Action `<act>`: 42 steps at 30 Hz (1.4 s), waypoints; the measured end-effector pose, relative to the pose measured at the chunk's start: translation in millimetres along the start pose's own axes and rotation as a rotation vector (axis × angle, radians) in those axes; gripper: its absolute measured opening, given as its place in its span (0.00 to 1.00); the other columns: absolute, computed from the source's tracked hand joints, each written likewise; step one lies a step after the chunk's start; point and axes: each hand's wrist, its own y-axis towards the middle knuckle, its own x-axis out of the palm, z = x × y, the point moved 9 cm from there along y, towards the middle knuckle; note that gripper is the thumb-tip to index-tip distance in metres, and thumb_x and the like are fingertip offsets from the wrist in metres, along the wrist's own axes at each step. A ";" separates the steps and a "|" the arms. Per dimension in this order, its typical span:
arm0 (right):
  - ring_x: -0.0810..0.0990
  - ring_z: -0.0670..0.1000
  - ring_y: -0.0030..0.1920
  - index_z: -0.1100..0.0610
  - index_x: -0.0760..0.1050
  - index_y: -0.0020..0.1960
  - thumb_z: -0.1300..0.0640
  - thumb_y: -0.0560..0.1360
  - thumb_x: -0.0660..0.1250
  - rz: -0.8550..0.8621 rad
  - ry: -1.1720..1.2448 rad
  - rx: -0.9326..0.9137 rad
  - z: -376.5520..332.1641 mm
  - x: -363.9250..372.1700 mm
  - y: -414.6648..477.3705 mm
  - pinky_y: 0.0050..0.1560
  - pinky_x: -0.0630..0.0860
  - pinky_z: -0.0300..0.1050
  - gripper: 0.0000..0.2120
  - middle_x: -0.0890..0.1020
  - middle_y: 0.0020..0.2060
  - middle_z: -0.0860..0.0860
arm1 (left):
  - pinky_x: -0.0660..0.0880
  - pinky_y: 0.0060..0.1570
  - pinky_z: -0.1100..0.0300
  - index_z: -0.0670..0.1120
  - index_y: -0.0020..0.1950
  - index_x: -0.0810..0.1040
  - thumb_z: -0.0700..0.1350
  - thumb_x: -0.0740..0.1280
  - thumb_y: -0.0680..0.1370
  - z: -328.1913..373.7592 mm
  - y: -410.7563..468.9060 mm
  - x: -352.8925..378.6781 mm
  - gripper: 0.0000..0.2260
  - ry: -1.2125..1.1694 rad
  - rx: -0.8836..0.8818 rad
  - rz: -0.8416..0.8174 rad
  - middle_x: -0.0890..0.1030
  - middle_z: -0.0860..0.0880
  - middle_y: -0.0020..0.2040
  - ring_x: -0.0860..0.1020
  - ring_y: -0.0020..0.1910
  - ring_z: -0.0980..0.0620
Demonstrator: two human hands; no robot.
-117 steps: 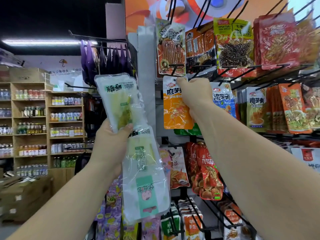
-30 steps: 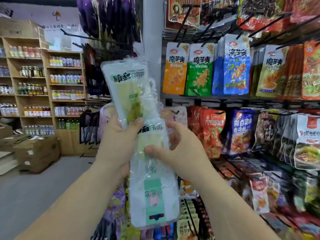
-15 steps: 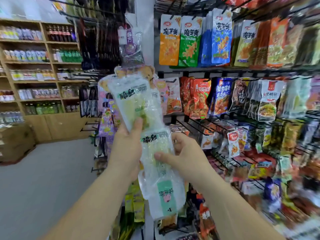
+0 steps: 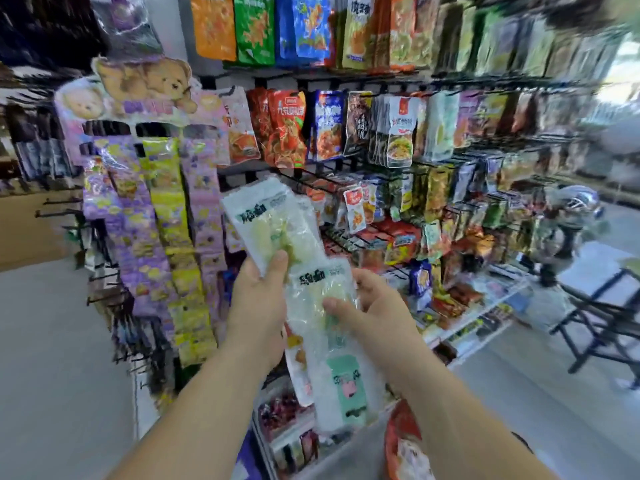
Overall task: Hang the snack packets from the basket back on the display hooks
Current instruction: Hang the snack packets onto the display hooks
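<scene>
My left hand (image 4: 258, 306) grips a clear snack packet (image 4: 273, 223) with pale green contents, held upright in front of the rack. A second clear packet (image 4: 322, 292) of the same kind hangs lower, and my right hand (image 4: 372, 306) pinches it between thumb and fingers. A third clear packet with a green label (image 4: 346, 386) dangles below them. The display hooks (image 4: 311, 183) of the rack stick out just behind the packets, loaded with coloured snack bags. A red basket (image 4: 398, 441) shows at the bottom, under my right forearm.
Purple and yellow snack strips (image 4: 166, 237) hang from a bear-topped card at the left. Rows of hanging snack bags (image 4: 398, 133) fill the rack to the right. A dark folding stool (image 4: 602, 317) stands on the floor at far right. Grey floor lies at the left.
My view has swung down and to the right, so lower rack rows and the red basket have come into sight. Both hands still hold the clear packets, my right hand gripping the second one.
</scene>
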 end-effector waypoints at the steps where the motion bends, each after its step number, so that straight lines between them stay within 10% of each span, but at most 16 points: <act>1: 0.86 0.50 0.55 0.42 0.76 0.63 0.41 0.73 0.77 0.044 0.008 0.020 8.9 -18.4 -5.7 0.54 0.84 0.58 0.21 0.86 0.55 0.44 | 0.78 0.63 0.40 0.57 0.66 0.78 0.51 0.66 0.85 -10.7 -6.2 13.4 0.10 -0.001 -0.010 -0.010 0.85 0.53 0.61 0.83 0.62 0.48; 6: 0.87 0.47 0.47 0.47 0.77 0.57 0.53 0.78 0.73 0.228 0.068 0.014 43.4 -129.4 -41.8 0.48 0.84 0.50 0.09 0.87 0.47 0.44 | 0.81 0.59 0.47 0.55 0.62 0.79 0.45 0.65 0.85 -61.1 -51.3 108.5 0.08 0.035 -0.042 -0.100 0.87 0.55 0.55 0.85 0.56 0.52; 17: 0.75 0.44 0.41 0.48 0.70 0.49 0.48 0.79 0.71 0.427 0.114 0.133 133.8 -387.4 -95.9 0.44 0.74 0.48 0.10 0.78 0.47 0.50 | 0.83 0.54 0.45 0.56 0.57 0.81 0.44 0.66 0.85 -174.6 -164.8 317.7 0.07 0.143 -0.074 -0.077 0.88 0.55 0.52 0.86 0.53 0.49; 21: 0.73 0.51 0.66 0.40 0.62 0.68 0.50 0.80 0.70 0.527 0.145 0.125 146.1 -433.4 -83.7 0.65 0.71 0.51 0.22 0.70 0.71 0.50 | 0.82 0.55 0.45 0.55 0.58 0.81 0.44 0.66 0.85 -187.7 -172.7 354.4 0.07 0.126 -0.080 -0.043 0.88 0.54 0.53 0.86 0.54 0.47; 24: 0.50 0.46 0.80 0.43 0.50 0.83 0.53 0.83 0.65 0.530 -0.164 0.075 140.0 -450.5 -66.5 0.75 0.56 0.49 0.35 0.48 0.82 0.48 | 0.82 0.47 0.51 0.52 0.60 0.81 0.42 0.65 0.85 -197.4 -169.6 379.8 0.07 0.091 -0.098 -0.040 0.88 0.52 0.53 0.87 0.50 0.50; 30: 0.50 0.51 0.83 0.45 0.78 0.69 0.56 0.80 0.55 0.424 -0.590 -0.291 118.6 -455.3 -10.4 0.81 0.46 0.62 0.22 0.67 0.77 0.41 | 0.82 0.40 0.62 0.51 0.60 0.82 0.41 0.65 0.85 -207.7 -132.1 424.3 0.08 0.036 -0.118 -0.075 0.88 0.53 0.52 0.87 0.48 0.55; 34: 0.71 0.33 0.66 0.41 0.76 0.61 0.60 0.78 0.55 0.298 -0.403 -0.371 113.2 -468.2 29.0 0.76 0.60 0.66 0.20 0.76 0.55 0.27 | 0.85 0.48 0.53 0.48 0.62 0.81 0.43 0.66 0.85 -210.9 -95.9 452.4 0.08 0.005 -0.151 -0.097 0.88 0.48 0.53 0.87 0.51 0.48; 37: 0.76 0.44 0.51 0.47 0.75 0.60 0.55 0.79 0.56 0.363 -0.372 -0.405 110.1 -487.1 56.3 0.59 0.74 0.60 0.14 0.78 0.48 0.38 | 0.84 0.52 0.48 0.48 0.63 0.81 0.43 0.66 0.85 -209.8 -72.1 480.4 0.08 -0.008 -0.170 -0.152 0.88 0.47 0.53 0.87 0.52 0.46; 42: 0.71 0.49 0.32 0.50 0.70 0.47 0.44 0.78 0.50 0.485 -0.540 -0.371 111.9 -509.3 96.8 0.32 0.65 0.52 0.14 0.72 0.30 0.47 | 0.84 0.50 0.55 0.49 0.65 0.80 0.44 0.66 0.85 -206.6 -30.6 499.8 0.09 0.002 -0.121 -0.159 0.88 0.50 0.55 0.87 0.53 0.51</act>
